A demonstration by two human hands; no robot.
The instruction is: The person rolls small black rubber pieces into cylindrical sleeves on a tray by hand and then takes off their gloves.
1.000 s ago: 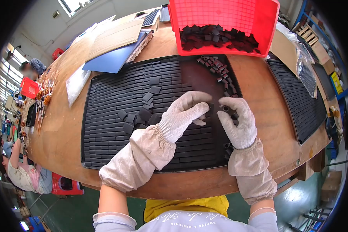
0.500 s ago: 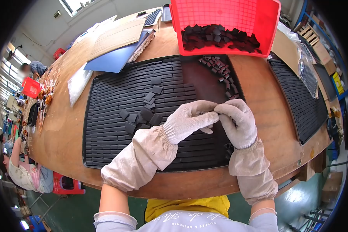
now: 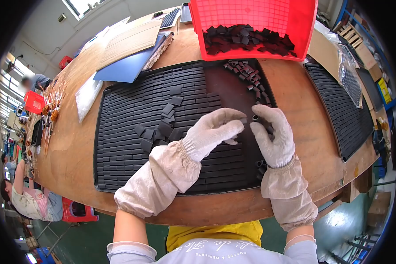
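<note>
Over the right part of a black tray (image 3: 224,81), both my gloved hands are raised, a small gap between them. My right hand (image 3: 275,138) pinches a small black tube (image 3: 255,118) between thumb and forefinger, its round open end showing. The thumb and forefinger of my left hand (image 3: 213,134) come close together; a dark bit shows at their tips, too small to name. Rows of flat black pieces (image 3: 141,103) fill most of the tray. Loose black squares (image 3: 165,128) lie on top of these rows. Short black tubes (image 3: 246,72) are scattered along the tray's right side.
A red bin (image 3: 255,55) holding black squares stands tilted behind the tray. At right is another filled tray (image 3: 339,114), with cardboard and bubble wrap (image 3: 351,83) over it. Cardboard (image 3: 130,44) and a blue sheet (image 3: 130,66) lie back left. A person (image 3: 33,200) sits at far left.
My hands were together at the fingertips and are now apart. The right hand has shifted slightly right and down, and the black tube in its fingers has come into sight.
</note>
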